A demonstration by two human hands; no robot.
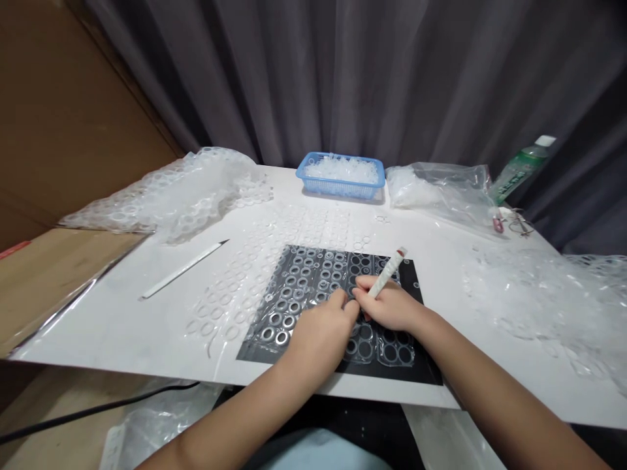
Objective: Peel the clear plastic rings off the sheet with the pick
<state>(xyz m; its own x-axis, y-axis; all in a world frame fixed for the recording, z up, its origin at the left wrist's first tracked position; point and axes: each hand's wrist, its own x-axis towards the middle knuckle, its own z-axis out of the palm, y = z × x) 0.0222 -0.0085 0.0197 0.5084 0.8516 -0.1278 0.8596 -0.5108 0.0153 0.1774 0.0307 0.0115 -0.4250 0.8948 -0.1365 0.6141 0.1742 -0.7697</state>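
Observation:
A black mat [421, 372] lies on the white table under clear plastic sheets [289, 303] patterned with rows of rings. My right hand [389, 303] is closed around a white pen-like tool [388, 273] with a reddish upper end. Its working tip is mostly hidden by my fingers, low over the mat. Just left of it, my left hand [326, 329] rests on the ringed plastic with fingers bent and tips drawn together. Whatever lies between those tips is hidden.
A craft knife [183, 269] lies at left. Ringed plastic sheets pile up at back left [206, 183] and right [563, 307]. Behind the mat stands a blue basket [343, 188] of small clear pieces, beside a clear bag [441, 186] and a green bottle [522, 171].

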